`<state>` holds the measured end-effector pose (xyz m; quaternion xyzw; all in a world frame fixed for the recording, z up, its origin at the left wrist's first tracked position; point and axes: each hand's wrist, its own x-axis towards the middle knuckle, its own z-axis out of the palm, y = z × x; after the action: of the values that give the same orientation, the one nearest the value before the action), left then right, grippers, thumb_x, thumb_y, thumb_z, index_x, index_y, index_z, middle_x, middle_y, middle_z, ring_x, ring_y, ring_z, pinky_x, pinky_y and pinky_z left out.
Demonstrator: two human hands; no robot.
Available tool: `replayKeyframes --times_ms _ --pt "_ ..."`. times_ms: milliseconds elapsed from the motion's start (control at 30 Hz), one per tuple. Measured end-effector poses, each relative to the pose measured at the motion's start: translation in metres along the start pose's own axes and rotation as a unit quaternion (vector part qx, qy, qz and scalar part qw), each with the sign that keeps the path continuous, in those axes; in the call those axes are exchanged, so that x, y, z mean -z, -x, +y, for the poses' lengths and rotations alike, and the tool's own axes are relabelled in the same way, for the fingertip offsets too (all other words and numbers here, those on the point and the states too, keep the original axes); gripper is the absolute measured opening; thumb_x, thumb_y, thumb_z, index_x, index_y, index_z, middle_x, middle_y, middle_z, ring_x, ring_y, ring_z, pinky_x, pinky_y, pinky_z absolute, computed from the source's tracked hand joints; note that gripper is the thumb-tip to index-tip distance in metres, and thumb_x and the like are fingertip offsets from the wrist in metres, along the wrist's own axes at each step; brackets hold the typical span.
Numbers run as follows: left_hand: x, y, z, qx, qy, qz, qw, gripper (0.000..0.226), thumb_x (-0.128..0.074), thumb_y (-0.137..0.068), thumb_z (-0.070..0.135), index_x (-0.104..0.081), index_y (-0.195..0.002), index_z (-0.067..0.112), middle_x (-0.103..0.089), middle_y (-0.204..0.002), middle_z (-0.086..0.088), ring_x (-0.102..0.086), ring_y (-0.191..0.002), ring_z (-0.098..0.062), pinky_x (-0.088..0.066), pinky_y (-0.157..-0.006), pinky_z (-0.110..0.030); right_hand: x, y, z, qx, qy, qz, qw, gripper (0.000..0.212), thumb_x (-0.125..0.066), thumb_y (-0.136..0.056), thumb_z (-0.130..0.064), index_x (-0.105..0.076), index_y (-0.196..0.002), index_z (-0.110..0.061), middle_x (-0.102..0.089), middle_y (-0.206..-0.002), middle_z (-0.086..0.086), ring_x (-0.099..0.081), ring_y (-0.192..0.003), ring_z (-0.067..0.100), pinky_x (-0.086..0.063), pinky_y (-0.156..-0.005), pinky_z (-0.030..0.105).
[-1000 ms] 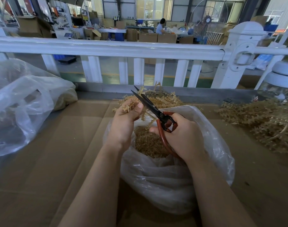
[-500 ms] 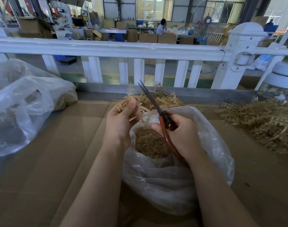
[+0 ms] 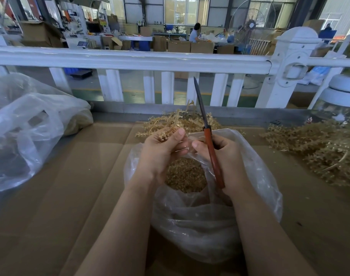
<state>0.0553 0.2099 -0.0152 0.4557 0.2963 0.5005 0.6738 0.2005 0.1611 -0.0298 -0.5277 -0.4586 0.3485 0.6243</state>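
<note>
A: Where are the scissors?

B: In your right hand [image 3: 227,164]. The grip is clamped round the red handles of the scissors [image 3: 208,136]. The blades lie together, and the tip points up and away towards the far edge of the counter [image 3: 80,186].

A: And the left?

B: Your left hand [image 3: 160,156] pinches a tan sprig [image 3: 167,132] between thumb and fingers, so that grip is closed on it. Its fingertips are just beside your right thumb.

A: Where is all that, on the counter?

B: Both hands hang over the open mouth of the clear bag [image 3: 210,232], which sits at the middle of the near edge, between your forearms. Inside it lies a heap of small tan bits [image 3: 186,174].

A: What lies around it?

B: Just behind the bag, near the far edge, there is a loose pile of the same sprigs [image 3: 192,120]. A bigger pile [image 3: 319,150] spreads towards the right edge, with a glass jar [image 3: 337,104] under a white lid behind it. Along the left edge slumps another plastic bag [image 3: 31,132], partly filled. Past the far edge runs a white railing [image 3: 130,60].
</note>
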Motion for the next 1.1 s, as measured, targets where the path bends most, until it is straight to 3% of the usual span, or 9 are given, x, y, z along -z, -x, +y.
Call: replayKeyframes --times_ms 133,300,500,633,700,767,867,1000,1100 --pt "0.001 0.001 0.0 0.01 -0.023 -0.021 0.999 0.022 -0.076 -0.069 0.031 -0.071 -0.083 0.014 -0.068 -0.074 0.001 -0.064 -0.072 -0.011 -0.054 -0.069 -0.026 0.001 -0.002 0.0 -0.01 -0.015 0.015 1.0 0.012 -0.081 -0.082 -0.013 -0.078 -0.094 -0.01 -0.077 -0.086 0.011 -0.074 -0.08 0.028 -0.058 -0.075 0.042" --pt "0.0 0.002 0.0 -0.002 -0.039 -0.018 0.999 0.041 -0.076 -0.068 0.029 -0.071 -0.097 0.0 -0.051 -0.055 0.003 -0.047 -0.055 -0.008 -0.046 -0.057 -0.018 0.001 -0.001 0.001 0.013 -0.042 -0.029 0.999 0.036 -0.086 -0.072 -0.024 -0.077 -0.101 -0.004 -0.077 -0.097 0.016 -0.074 -0.095 0.035 -0.056 -0.093 0.054" --pt "0.002 0.003 0.0 -0.006 -0.05 -0.057 0.997 0.018 -0.082 -0.065 0.028 -0.072 -0.075 0.016 -0.062 -0.065 -0.001 -0.055 -0.06 -0.01 -0.047 -0.06 -0.022 0.002 -0.001 0.003 0.005 -0.03 -0.043 0.999 0.035 -0.083 -0.075 -0.021 -0.075 -0.104 -0.004 -0.076 -0.099 0.018 -0.072 -0.098 0.038 -0.055 -0.094 0.055" --pt "0.004 0.004 0.004 0.019 -0.052 -0.098 0.994 0.042 -0.088 -0.055 0.057 -0.073 -0.075 0.023 -0.067 -0.081 0.0 -0.059 -0.067 -0.008 -0.048 -0.061 -0.021 0.003 -0.002 0.001 0.008 -0.012 0.014 1.0 0.009 -0.083 -0.08 -0.015 -0.079 -0.083 -0.023 -0.076 -0.085 0.007 -0.073 -0.086 0.027 -0.059 -0.087 0.051" --pt "0.004 0.004 0.006 0.029 -0.032 -0.093 0.995 0.045 -0.075 -0.064 0.068 -0.074 -0.076 0.025 -0.067 -0.081 0.002 -0.058 -0.066 -0.008 -0.048 -0.06 -0.02 0.004 -0.001 0.0 0.015 -0.017 0.028 0.999 0.019 -0.08 -0.083 -0.007 -0.077 -0.076 -0.024 -0.073 -0.078 0.004 -0.07 -0.077 0.023 -0.061 -0.081 0.041" --pt "0.006 0.002 0.006 0.03 -0.001 -0.072 0.997 0.031 -0.069 -0.078 0.05 -0.072 -0.082 0.02 -0.066 -0.077 0.0 -0.057 -0.064 -0.01 -0.049 -0.06 -0.022 0.005 -0.001 -0.001 0.02 -0.032 0.028 0.999 0.021 -0.077 -0.085 -0.005 -0.075 -0.075 -0.023 -0.069 -0.073 0.003 -0.066 -0.071 0.019 -0.058 -0.071 0.032" --pt "0.007 0.001 0.003 0.024 0.02 -0.068 0.997 0.016 -0.068 -0.078 0.017 -0.07 -0.091 0.007 -0.068 -0.075 -0.004 -0.062 -0.063 -0.011 -0.054 -0.063 -0.022 0.006 0.0 -0.004 0.022 -0.06 0.012 0.998 0.015 -0.074 -0.087 -0.004 -0.072 -0.079 -0.016 -0.063 -0.062 -0.002 -0.06 -0.053 0.008 -0.049 -0.052 0.02" --pt "0.004 0.001 0.002 0.025 0.002 -0.078 0.997 0.019 -0.073 -0.07 0.009 -0.07 -0.089 0.009 -0.074 -0.08 -0.008 -0.07 -0.068 -0.013 -0.057 -0.064 -0.021 0.006 0.005 -0.011 -0.004 -0.193 -0.005 0.981 0.022 -0.064 -0.091 0.006 -0.068 -0.077 -0.01 -0.06 -0.071 0.009 -0.055 -0.043 0.001 -0.043 -0.041 0.012" --pt "0.002 0.002 0.001 0.019 -0.006 -0.082 0.996 0.021 -0.076 -0.066 0.006 -0.067 -0.084 0.012 -0.074 -0.081 -0.01 -0.072 -0.069 -0.015 -0.058 -0.066 -0.022 0.006 0.007 -0.015 -0.006 -0.212 -0.005 0.977 0.015 -0.061 -0.093 0.006 -0.064 -0.084 -0.005 -0.063 -0.065 0.005 -0.056 -0.044 0.001 -0.043 -0.043 0.011"
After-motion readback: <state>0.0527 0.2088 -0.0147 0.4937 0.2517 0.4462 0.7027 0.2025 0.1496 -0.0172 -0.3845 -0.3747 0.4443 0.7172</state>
